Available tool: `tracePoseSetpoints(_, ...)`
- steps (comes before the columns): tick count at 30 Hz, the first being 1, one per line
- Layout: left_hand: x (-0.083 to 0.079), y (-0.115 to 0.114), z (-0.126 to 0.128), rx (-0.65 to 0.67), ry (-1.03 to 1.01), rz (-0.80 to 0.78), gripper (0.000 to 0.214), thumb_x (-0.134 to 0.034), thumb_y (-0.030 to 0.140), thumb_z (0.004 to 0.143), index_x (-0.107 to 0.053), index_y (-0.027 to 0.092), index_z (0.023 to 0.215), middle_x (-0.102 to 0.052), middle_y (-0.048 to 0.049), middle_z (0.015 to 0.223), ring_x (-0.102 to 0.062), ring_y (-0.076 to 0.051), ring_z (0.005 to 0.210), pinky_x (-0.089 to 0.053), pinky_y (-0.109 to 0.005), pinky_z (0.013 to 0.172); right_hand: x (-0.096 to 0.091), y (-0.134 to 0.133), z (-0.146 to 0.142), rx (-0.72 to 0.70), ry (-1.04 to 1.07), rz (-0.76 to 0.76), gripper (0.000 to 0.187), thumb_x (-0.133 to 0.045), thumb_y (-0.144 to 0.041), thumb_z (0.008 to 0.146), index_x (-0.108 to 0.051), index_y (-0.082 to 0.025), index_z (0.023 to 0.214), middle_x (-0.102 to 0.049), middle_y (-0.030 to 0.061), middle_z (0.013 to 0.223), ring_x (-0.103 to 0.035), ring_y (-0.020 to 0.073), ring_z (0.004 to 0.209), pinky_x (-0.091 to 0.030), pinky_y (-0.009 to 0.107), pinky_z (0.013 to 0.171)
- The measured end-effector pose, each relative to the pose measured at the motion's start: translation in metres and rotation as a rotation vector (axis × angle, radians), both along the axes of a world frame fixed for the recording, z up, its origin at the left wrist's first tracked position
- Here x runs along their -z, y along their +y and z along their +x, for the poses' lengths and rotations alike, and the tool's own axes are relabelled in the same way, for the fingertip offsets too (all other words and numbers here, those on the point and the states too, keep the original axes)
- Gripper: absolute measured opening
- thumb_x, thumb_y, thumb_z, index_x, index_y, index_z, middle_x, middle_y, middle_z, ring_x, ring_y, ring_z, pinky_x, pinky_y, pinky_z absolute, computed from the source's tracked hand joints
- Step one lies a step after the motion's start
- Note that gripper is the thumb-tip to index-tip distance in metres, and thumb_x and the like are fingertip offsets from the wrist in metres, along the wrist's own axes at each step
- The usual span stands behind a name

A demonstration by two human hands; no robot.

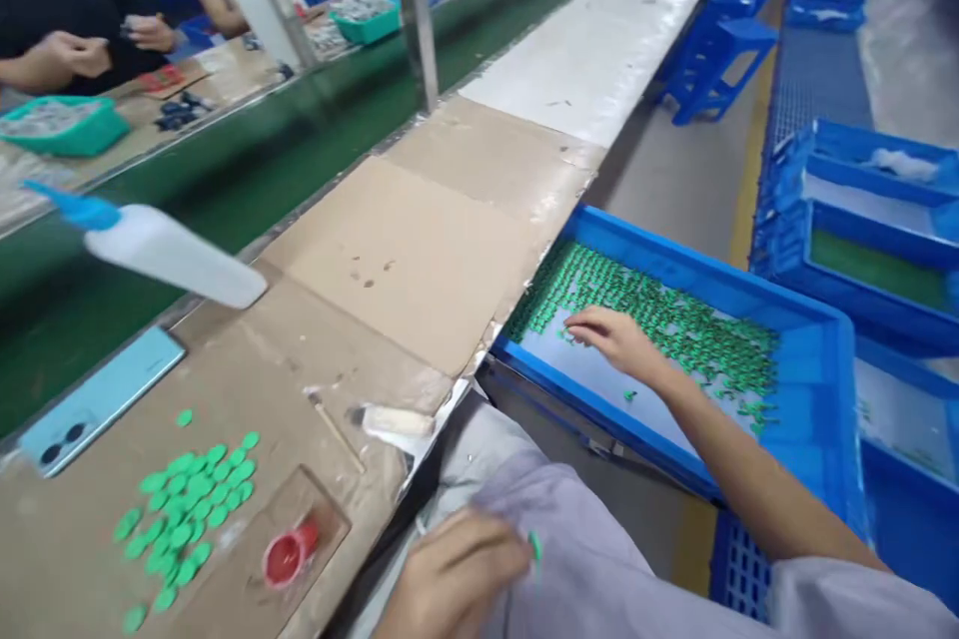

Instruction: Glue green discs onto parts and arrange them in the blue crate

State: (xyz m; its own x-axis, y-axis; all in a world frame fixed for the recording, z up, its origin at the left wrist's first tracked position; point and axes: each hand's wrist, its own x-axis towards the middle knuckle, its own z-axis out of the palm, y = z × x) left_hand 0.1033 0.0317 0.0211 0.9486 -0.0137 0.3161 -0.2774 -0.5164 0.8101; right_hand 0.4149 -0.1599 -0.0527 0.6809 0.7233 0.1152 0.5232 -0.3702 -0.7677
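My left hand (457, 569), smeared by motion, is low in front of my lap with its fingers closed. A small green disc (534, 546) shows edge-on at its fingertips. Over the near left part of a blue tray (786, 310) is my right hand (614, 337), thumb and fingers pinched together. Whether a part is between those fingertips is too small to tell. Rows of small green parts with dark bits (659, 305) cover much of the tray's white lining, and one loose green part (630, 395) lies apart below the hand.
Loose green discs (180, 509) lie on the bench, near a red-filled cap (285, 559), a thin stick (335, 429), a light-blue phone (105, 404) and a white squeeze bottle (172, 255). Co-workers sit across the green belt (330, 115). Blue crates (884, 260) stand right.
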Motion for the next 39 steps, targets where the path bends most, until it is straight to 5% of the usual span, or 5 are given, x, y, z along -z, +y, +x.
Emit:
tracePoseSetpoints(4,0.019,-0.007,0.083,0.155,0.149,0.094,0.023,-0.050,0.011,0.098,-0.069,0.020,0.106,-0.073,-0.0057,0.096,-0.069,-0.015,0.088,-0.056,-0.023,0.077,0.093,0.006,0.007,-0.084,-0.092,-0.040,0.038,-0.043,-0.041,0.102,-0.072,-0.017,0.097,-0.071,0.0116,0.090,-0.068,0.0214,0.085,-0.055,0.036,0.081)
tracePoseSetpoints(8,0.024,0.000,0.106,0.169,0.204,0.130,0.023,-0.052,0.008,0.096,-0.070,0.020,0.105,-0.072,-0.0051,0.098,-0.068,-0.015,0.090,-0.056,-0.022,0.078,0.125,0.028,0.012,-0.150,-0.161,-0.220,0.031,-0.041,-0.027,0.103,-0.069,-0.016,0.106,-0.068,0.0120,0.099,-0.066,0.0213,0.093,-0.053,0.035,0.088)
tracePoseSetpoints(17,0.057,-0.010,0.151,0.047,0.213,0.421,0.029,-0.050,0.005,0.095,-0.067,0.020,0.114,-0.070,-0.0063,0.105,-0.066,-0.019,0.096,-0.057,-0.030,0.084,0.131,0.041,0.012,-0.287,-0.285,-0.449,0.031,-0.034,-0.013,0.102,-0.063,-0.015,0.113,-0.065,0.0107,0.107,-0.060,0.0204,0.098,-0.051,0.033,0.088)
tracePoseSetpoints(29,0.086,-0.039,0.271,0.167,0.683,0.922,0.033,-0.041,0.002,0.095,-0.071,0.009,0.109,-0.069,-0.0165,0.109,-0.067,-0.024,0.107,-0.055,-0.031,0.092,0.111,-0.004,0.020,-0.047,-0.145,-0.024,0.026,-0.040,-0.022,0.101,-0.064,-0.018,0.109,-0.065,0.0102,0.097,-0.064,0.0202,0.089,-0.054,0.033,0.081)
tracePoseSetpoints(39,0.101,-0.055,0.292,0.226,0.776,0.978,0.033,-0.044,0.002,0.094,-0.074,0.010,0.106,-0.071,-0.0189,0.109,-0.069,-0.025,0.109,-0.057,-0.030,0.090,0.129,0.002,0.001,-0.057,0.114,-0.486,0.020,-0.057,-0.027,0.095,-0.066,-0.015,0.108,-0.073,0.0120,0.107,-0.070,0.0235,0.097,-0.047,0.028,0.078)
